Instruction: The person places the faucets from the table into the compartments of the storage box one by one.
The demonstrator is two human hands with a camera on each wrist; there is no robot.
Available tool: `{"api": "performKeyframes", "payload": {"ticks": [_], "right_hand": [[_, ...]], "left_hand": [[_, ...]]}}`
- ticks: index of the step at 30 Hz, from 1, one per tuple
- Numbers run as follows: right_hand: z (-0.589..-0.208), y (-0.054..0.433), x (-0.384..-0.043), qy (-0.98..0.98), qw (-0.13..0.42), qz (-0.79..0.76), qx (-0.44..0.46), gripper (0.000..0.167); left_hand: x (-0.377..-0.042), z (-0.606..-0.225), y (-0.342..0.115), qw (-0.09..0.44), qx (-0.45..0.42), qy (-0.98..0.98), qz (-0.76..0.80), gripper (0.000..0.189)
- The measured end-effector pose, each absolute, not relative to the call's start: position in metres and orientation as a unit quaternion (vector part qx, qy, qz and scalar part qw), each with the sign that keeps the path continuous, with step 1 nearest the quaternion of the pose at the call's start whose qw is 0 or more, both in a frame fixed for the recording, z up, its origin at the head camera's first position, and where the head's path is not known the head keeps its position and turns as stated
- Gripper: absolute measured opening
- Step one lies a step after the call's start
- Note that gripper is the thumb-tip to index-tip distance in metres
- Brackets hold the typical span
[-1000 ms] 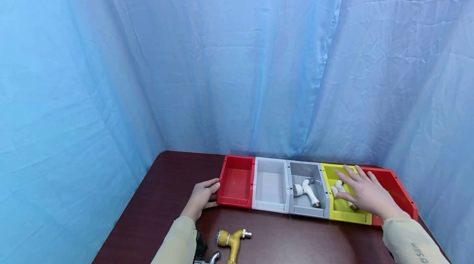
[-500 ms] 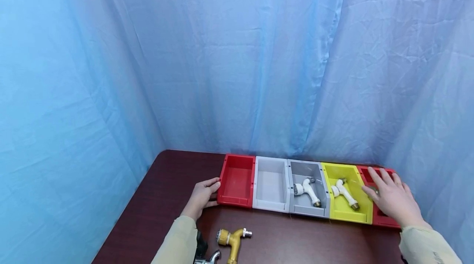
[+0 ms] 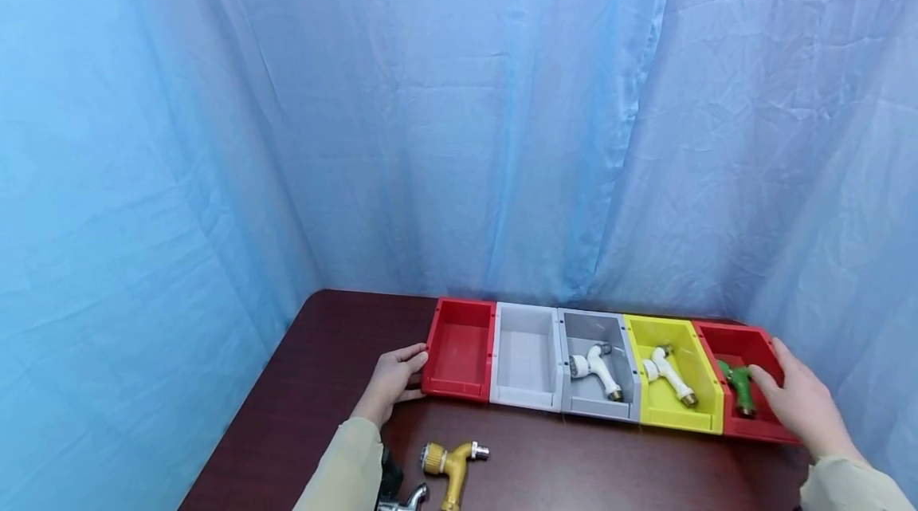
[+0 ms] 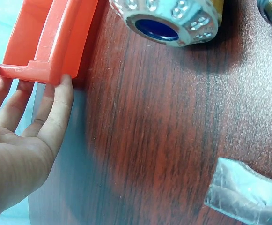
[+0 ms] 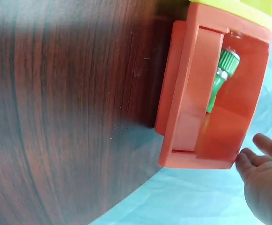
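My left hand (image 3: 387, 383) touches the outer side of the left red bin (image 3: 459, 355) with extended fingers, the thumb at its rim in the left wrist view. At the row's other end, my right hand (image 3: 810, 407) touches the outer side of the right red bin (image 3: 763, 430), fingers loosely extended. A green tap (image 3: 743, 393) lies inside that bin. Between the red bins stand a white bin (image 3: 525, 351), a grey bin (image 3: 597, 409) with a white tap (image 3: 599, 371), and a yellow bin (image 3: 677, 418) with another white tap (image 3: 671, 379).
In front of the bins, a gold tap (image 3: 453, 467) lies on the dark wooden table (image 3: 574, 463). Beside it a silver tap (image 3: 409, 501) is partly hidden by the left sleeve. A clear plastic piece (image 4: 248, 192) shows in the left wrist view. Blue curtains (image 3: 459, 136) hang behind.
My right hand has moved right, from over the yellow bin across the right red bin to its outer side, uncovering the green tap. The right red bin now sits straighter in the row. My left hand stays.
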State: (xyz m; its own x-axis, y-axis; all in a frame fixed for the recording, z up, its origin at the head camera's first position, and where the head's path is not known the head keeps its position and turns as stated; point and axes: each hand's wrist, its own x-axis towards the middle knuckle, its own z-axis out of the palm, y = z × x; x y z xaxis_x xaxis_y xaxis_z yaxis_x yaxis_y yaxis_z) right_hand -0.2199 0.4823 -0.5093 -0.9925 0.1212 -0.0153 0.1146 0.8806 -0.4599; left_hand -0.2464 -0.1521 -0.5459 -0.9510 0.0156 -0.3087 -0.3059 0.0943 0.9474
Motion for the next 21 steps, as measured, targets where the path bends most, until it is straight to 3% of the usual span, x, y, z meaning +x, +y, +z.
{"api": "performKeyframes", "payload": {"ticks": [10, 15, 21], "right_hand": [[-0.515, 0.508, -0.209, -0.930, -0.047, 0.341, -0.132, 0.094], [-0.520, 0.513, -0.205, -0.931, -0.006, 0.348, -0.108, 0.082], [-0.533, 0.504, -0.201, -0.923, 0.040, 0.339, -0.176, 0.066]], "left_hand": [[-0.247, -0.549, -0.152, 0.123, -0.097, 0.728, 0.667, 0.055], [-0.248, -0.550, -0.152, 0.123, -0.099, 0.728, 0.667, 0.057], [-0.248, -0.549, -0.152, 0.120, -0.099, 0.729, 0.666, 0.056]]}}
